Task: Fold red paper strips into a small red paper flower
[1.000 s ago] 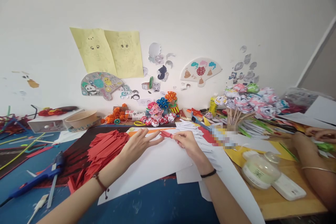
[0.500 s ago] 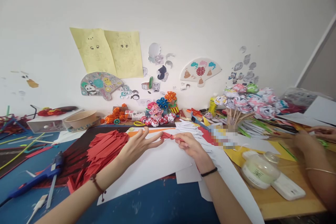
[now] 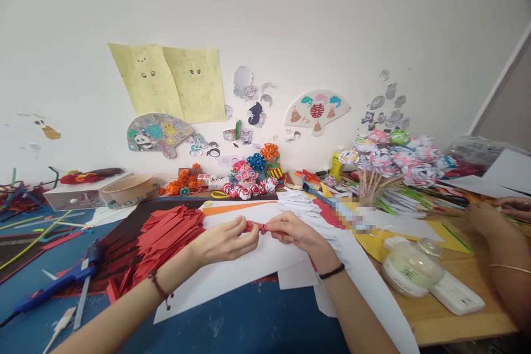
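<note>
A small twisted piece of red paper [image 3: 263, 228] is stretched between my two hands, above white paper sheets [image 3: 232, 276]. Its left end is pinched in the fingers of my left hand [image 3: 226, 240]. The fingertips of my right hand [image 3: 292, 230] close on its right end. A narrow knot or fold shows at its middle. Beside my left wrist lies a heap of red paper strips [image 3: 170, 235]. White paper strips [image 3: 296, 202] are fanned out just behind my right hand.
A blue glue gun [image 3: 62, 282] lies at the left. On the right are a glass jar [image 3: 410, 268], a white power bank [image 3: 458, 294] and another person's arm. Paper flowers on sticks [image 3: 398, 160], small flowers and a bowl [image 3: 128, 189] line the wall.
The spread fingers of my left hand have closed on the left end of the red paper. My right hand has shifted slightly, still pinching the paper.
</note>
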The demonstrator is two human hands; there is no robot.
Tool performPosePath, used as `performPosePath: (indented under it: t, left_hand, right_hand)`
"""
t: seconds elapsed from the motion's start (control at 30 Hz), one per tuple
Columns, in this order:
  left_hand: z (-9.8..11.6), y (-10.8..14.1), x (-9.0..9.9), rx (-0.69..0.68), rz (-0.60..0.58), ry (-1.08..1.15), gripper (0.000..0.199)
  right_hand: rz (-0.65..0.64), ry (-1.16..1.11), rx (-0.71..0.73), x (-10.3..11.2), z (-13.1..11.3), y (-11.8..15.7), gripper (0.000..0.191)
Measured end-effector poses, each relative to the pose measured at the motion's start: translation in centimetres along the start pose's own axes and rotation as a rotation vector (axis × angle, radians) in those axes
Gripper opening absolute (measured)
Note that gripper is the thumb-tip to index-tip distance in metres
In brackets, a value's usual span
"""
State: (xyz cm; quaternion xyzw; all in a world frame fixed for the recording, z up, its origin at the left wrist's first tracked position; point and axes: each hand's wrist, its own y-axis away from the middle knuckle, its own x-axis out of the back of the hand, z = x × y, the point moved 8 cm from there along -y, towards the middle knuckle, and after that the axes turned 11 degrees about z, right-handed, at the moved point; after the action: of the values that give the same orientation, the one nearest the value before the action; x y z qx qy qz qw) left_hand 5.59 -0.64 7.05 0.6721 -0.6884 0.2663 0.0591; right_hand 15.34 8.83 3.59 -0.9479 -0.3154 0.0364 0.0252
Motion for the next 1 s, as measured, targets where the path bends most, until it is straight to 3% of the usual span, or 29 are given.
performPosePath:
  t: [0.3,0.67,0.73,0.83,1.0]
  left_hand:
    - [-1.0,0.3,-0.4,0.222,-0.136,0.095,0.023]
    - [-1.3,0.1,-0.5,0.343,-0.107,0.244,0.018]
    - [-1.5,0.4,-0.6,0.376,-0.132,0.288,0.019]
    - [-1.7,1.1,-1.0,0.454,-0.177,0.369,0.019]
    - [-1.7,2.0,-1.1,0.567,-0.164,0.504,0.020]
  right_hand:
    - [0.057,0.083,0.167,0.0,-0.6,-0.2,0.036]
    - [0.044,0.093,0.167,-0.1,-0.2,-0.6,0.037]
    - [0.115,0.199,0.253,0.0,-0.8,-0.5,0.033]
    - [0.248,0.473,0.490,-0.5,-2.3,0.3,0.034]
    - [0.304,0.957,0.790,-3.1,-2.6,1.3,0.017]
